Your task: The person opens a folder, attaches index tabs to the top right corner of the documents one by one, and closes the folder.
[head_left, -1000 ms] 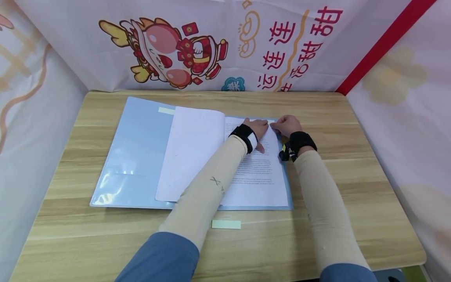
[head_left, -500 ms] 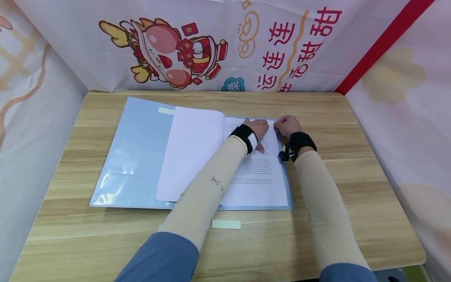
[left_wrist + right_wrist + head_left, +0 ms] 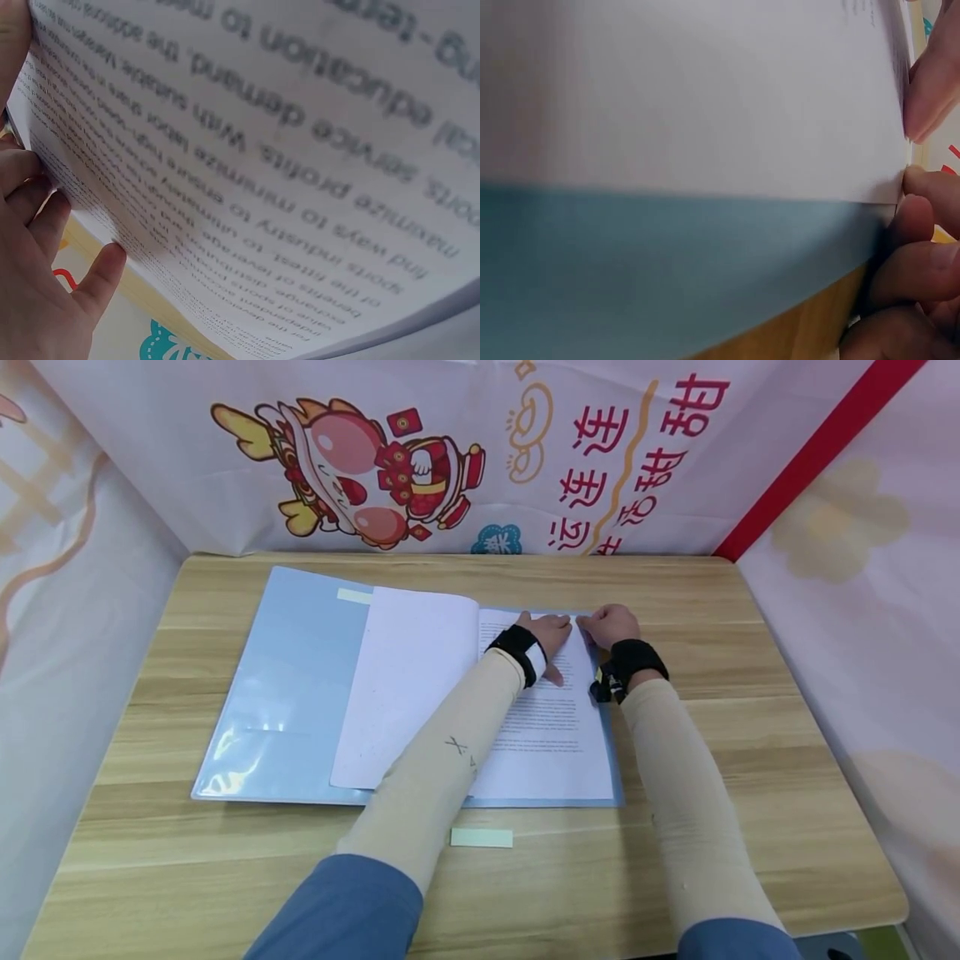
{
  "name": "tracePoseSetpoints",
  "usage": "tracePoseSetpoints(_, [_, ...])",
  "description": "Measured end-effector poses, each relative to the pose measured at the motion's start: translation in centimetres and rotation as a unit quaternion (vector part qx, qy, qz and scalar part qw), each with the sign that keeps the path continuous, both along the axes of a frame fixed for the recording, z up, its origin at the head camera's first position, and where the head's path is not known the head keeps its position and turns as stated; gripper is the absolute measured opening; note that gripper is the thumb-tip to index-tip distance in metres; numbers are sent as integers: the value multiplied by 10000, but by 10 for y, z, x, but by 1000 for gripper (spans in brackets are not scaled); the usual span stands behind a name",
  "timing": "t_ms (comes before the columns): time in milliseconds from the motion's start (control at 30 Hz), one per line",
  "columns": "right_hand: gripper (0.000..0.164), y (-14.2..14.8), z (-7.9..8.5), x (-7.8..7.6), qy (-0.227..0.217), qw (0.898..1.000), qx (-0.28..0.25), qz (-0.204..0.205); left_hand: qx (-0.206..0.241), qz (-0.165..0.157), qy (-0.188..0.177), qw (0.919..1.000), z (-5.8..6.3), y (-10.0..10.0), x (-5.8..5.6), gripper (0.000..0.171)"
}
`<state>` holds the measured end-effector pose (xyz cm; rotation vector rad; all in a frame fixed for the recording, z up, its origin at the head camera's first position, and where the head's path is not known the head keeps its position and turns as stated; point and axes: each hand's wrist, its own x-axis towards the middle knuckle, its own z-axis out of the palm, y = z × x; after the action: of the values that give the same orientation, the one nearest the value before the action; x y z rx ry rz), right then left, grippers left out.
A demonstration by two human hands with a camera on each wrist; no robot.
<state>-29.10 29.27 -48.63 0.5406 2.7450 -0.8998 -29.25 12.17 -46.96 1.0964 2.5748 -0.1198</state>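
Note:
A stack of white printed sheets lies in an open light blue folder [image 3: 300, 693], with an upper sheet turned over to the left [image 3: 412, 685]. My left hand [image 3: 548, 635] rests on the printed page [image 3: 555, 727] near its top edge, fingers spread. At the page's top right corner is my right hand [image 3: 613, 625], its fingers curled and its thumb and a fingertip pinching at the corner in the right wrist view. The left wrist view shows the left fingers [image 3: 101, 277] along the far edge of the printed text. The right palm is hidden.
A pale green paper strip [image 3: 482, 837] lies on the wooden table [image 3: 750, 735] in front of the folder. Another pale strip [image 3: 354, 596] is on the folder's left cover. A printed cloth [image 3: 420, 460] hangs behind the table.
My right hand shifts slightly right along the page's top corner, baring a small pale patch there, then comes back left. The left hand stays put.

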Motion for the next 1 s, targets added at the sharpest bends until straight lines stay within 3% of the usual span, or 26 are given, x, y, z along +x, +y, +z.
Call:
tracePoseSetpoints(167, [27,-1,0,1,174,9998,39,52,87,50,-7,9999,-2,2,-1,104])
tracePoseSetpoints(467, [31,7,-6,-5,-195,9992,-351,-39,422,174,-64,9989,9,-1,6,93])
tracePoseSetpoints(800, [23,8,-3,-3,-55,9995,-207,216,558,205,-87,9982,11,-1,8,90])
tracePoseSetpoints(1000, [21,4,3,3,-12,9996,-189,196,606,187,0,9980,20,-5,16,83])
